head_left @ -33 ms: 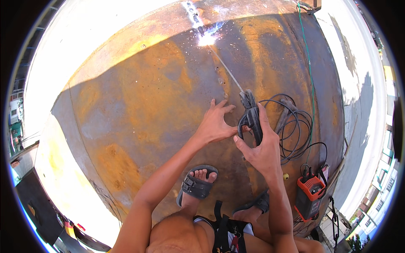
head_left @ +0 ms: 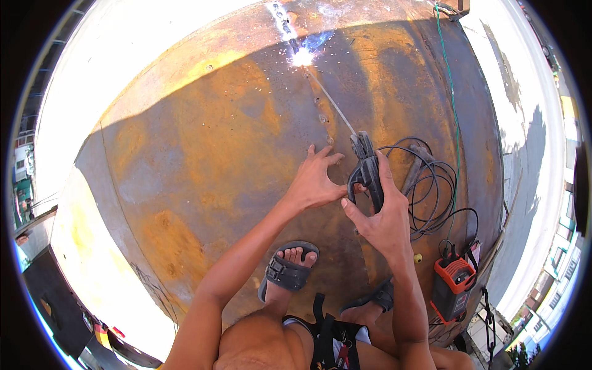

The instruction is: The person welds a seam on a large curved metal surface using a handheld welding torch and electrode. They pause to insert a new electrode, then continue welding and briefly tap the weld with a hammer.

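My right hand (head_left: 388,222) is wrapped round a black electrode holder (head_left: 369,169). From its jaws a thin welding rod (head_left: 333,103) slants forward and left to a bright welding arc (head_left: 302,57) on a rusty steel plate (head_left: 203,160). Sparks and bluish smoke rise there, and glare hides the rod's tip. A lumpy weld bead (head_left: 284,23) runs beyond the arc. My left hand (head_left: 314,182) lies just left of the holder with its fingers spread; its thumb reaches the holder's handle, though I cannot tell whether it presses on it.
Coiled black cable (head_left: 455,185) lies right of my right hand, over a hammer-like tool (head_left: 418,166). An orange and black welding machine (head_left: 453,287) stands at the lower right. A green line (head_left: 453,105) crosses the plate's right side. My sandalled foot (head_left: 288,271) is below my left hand.
The sparks and bluish smoke round the arc have changed shape slightly. Both hands, the holder and the rod look almost still.
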Motion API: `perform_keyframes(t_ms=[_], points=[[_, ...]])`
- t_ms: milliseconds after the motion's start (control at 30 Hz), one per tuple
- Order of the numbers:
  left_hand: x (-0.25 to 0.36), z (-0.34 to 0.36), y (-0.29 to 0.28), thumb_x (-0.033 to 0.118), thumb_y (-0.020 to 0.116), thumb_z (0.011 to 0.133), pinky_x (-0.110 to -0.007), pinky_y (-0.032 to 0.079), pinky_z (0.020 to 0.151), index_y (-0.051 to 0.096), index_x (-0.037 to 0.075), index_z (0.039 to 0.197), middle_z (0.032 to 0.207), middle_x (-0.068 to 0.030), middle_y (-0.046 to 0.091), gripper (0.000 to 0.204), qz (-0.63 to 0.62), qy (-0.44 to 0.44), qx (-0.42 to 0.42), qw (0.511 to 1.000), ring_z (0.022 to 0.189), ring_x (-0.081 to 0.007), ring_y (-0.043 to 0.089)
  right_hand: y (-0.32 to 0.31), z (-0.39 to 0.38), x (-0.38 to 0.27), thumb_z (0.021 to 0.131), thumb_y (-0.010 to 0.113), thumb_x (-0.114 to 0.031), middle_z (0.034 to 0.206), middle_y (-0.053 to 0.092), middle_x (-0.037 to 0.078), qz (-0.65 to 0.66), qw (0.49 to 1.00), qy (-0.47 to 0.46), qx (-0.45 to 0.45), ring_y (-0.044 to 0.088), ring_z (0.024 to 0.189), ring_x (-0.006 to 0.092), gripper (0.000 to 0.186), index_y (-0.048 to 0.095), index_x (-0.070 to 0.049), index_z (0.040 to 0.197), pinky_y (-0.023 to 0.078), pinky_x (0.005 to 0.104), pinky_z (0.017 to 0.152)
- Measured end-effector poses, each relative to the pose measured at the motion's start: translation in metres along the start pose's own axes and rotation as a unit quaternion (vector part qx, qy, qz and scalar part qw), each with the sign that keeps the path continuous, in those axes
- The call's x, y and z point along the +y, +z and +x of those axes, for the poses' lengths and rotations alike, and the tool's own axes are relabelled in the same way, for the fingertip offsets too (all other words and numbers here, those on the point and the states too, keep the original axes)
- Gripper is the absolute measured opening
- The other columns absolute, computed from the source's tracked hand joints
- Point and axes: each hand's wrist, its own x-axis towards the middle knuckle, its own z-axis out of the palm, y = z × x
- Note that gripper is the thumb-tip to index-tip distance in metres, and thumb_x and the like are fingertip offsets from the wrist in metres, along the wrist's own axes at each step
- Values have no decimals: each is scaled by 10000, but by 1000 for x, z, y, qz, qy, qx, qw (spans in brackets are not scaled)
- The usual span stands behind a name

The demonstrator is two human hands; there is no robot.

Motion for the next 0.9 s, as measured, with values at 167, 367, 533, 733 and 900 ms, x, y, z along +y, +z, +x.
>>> perform_keyframes(t_ms=[167, 367, 533, 733, 900], points=[[-2, 9, -6, 732, 912, 654, -659, 331, 1281, 700, -2, 1428, 1683, -289, 454, 1088, -17, 1, -21, 1000, 1568, -623, 304, 1, 5, 1, 816, 885, -177, 1155, 783, 196, -1, 1000, -28, 11, 783, 1081, 348, 1017, 378, -2, 1680, 590, 433, 979], [5, 6, -7, 631, 932, 696, -664, 350, 1272, 714, 55, 1404, 1635, -270, 528, 938, 7, -6, -12, 1000, 1546, -627, 350, 0, 5, 2, 817, 883, -176, 1163, 782, 199, 5, 1000, -19, 9, 782, 1093, 350, 1015, 378, -2, 1680, 587, 435, 992], [5, 5, -7, 634, 935, 701, -678, 373, 1249, 707, 67, 1421, 1645, -260, 521, 944, 6, -7, -9, 1000, 1556, -644, 316, 0, 4, 2, 819, 882, -177, 1168, 784, 196, 1, 1000, -24, 10, 785, 1090, 344, 1014, 378, -2, 1681, 589, 434, 991], [4, 7, -8, 646, 929, 704, -655, 378, 1256, 720, 43, 1390, 1540, -262, 603, 937, -3, 1, -10, 1000, 1519, -637, 388, -1, 4, 0, 821, 880, -178, 1181, 783, 197, -5, 1000, -21, 9, 786, 1091, 341, 1012, 377, -1, 1681, 591, 433, 993], [-2, 9, -4, 630, 929, 698, -651, 354, 1276, 722, 25, 1375, 1498, -257, 630, 931, 10, 24, 3, 1000, 1507, -621, 420, -1, 5, 1, 822, 878, -175, 1187, 781, 201, 2, 1000, -26, 8, 785, 1093, 339, 1009, 377, 5, 1680, 591, 433, 996]])
